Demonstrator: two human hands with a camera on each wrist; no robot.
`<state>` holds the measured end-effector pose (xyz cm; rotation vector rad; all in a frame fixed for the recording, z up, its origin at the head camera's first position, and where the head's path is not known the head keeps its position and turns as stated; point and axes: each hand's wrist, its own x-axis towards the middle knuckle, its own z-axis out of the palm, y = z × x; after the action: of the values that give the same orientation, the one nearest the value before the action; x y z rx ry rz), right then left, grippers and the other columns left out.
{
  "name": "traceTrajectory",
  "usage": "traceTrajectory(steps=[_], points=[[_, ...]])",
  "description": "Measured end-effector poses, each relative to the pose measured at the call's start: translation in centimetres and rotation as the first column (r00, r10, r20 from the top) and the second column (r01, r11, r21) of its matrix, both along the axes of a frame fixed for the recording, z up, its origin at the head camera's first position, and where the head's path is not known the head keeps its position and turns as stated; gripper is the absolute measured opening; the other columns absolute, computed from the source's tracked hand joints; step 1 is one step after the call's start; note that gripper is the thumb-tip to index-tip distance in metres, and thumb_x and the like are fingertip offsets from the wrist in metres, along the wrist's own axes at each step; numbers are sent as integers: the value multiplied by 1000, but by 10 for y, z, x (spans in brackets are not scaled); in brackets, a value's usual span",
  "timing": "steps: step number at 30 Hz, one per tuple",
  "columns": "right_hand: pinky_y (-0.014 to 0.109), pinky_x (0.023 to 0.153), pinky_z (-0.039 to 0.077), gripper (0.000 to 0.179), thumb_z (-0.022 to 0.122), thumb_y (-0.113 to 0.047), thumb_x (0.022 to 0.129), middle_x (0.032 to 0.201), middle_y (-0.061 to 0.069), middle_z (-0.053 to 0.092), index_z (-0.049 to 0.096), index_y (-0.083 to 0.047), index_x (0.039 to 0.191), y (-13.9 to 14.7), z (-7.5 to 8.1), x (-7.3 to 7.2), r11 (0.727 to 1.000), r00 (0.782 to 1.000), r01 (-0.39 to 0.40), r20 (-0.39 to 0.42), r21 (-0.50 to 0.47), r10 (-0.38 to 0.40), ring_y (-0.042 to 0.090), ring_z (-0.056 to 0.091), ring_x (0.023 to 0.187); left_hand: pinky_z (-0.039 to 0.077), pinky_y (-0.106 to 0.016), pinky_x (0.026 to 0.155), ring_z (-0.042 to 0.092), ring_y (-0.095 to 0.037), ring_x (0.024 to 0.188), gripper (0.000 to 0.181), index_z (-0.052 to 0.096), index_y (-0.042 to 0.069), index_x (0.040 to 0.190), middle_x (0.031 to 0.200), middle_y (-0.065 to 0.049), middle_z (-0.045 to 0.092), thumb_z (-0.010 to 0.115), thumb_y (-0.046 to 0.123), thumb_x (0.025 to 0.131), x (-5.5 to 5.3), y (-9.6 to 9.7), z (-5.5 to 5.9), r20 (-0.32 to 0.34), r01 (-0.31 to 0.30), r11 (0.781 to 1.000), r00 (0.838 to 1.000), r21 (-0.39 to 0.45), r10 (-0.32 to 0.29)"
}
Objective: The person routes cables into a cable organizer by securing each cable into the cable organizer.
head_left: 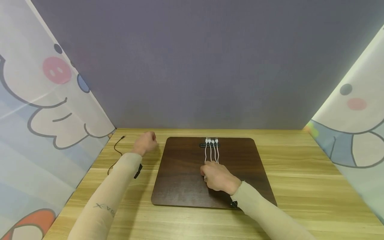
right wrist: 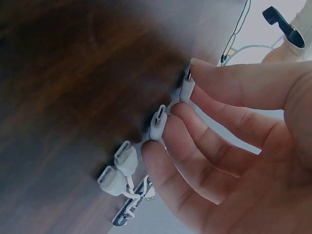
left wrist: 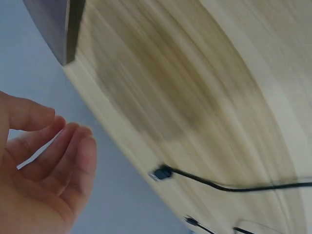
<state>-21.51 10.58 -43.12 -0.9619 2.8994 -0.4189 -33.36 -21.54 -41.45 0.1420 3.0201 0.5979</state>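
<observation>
Several white USB cables (head_left: 210,153) run toward me across a dark wooden board. My right hand (head_left: 219,176) is at their near ends, over the board's middle. In the right wrist view, its thumb and forefinger pinch a white USB-C plug (right wrist: 186,89). A second white plug (right wrist: 158,124) touches the fingertips, while two more plugs (right wrist: 125,158) lie beside them on the board. My left hand (head_left: 146,143) is left of the board, over the table. In the left wrist view its fingers are loosely curled and hold nothing. Nearest to it is a black cable's plug (left wrist: 161,172).
The dark board (head_left: 180,186) lies on a light wooden table (head_left: 300,186). A small black cable holder (head_left: 201,145) sits near the board's far edge, under the white cables. A thin black cable (head_left: 118,151) lies at the table's left. A grey wall (head_left: 192,66) stands behind.
</observation>
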Motion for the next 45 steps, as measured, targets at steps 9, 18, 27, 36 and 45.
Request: traceTrajectory(steps=[9,18,27,36,45], points=[[41,66,52,11,73,2,84,86,1,60,71,-9,86,0,0,0,1000,1000,10,12,1,-10,26,59,83,50,-58,92,58,-48,114,38,57,-11,130,129,-33,58,48,6,98,-1,-27,-6,-81,-60,994,995,-90,53],[41,66,52,11,75,0,85,87,0,59,70,-10,86,1,1,0,1000,1000,12,16,4,-12,26,59,84,35,-65,108,36,-58,132,50,41,-15,144,143,-42,38,39,14,103,4,-36,-5,6,-93,978,995,-187,96],[41,68,52,10,76,-4,86,89,0,59,70,-10,88,2,3,1,1000,999,18,31,7,-18,26,60,88,40,-64,104,42,-59,125,40,52,-17,128,128,-40,50,51,8,98,6,-46,-14,31,-81,977,996,-199,89],[41,68,52,11,76,-5,86,88,-1,58,68,-11,86,2,2,1,1000,999,26,17,8,-27,25,60,87,49,-58,93,56,-49,110,33,61,-12,120,120,-31,56,58,-4,88,4,-48,-19,-12,-70,992,998,-104,69],[40,64,51,9,75,-4,86,86,-1,58,70,-10,84,4,3,5,1000,1000,20,-17,-4,-20,26,61,85,51,-51,82,59,-40,98,31,61,-8,119,116,-26,54,56,-5,88,2,-33,-14,-37,-10,999,999,-51,8]])
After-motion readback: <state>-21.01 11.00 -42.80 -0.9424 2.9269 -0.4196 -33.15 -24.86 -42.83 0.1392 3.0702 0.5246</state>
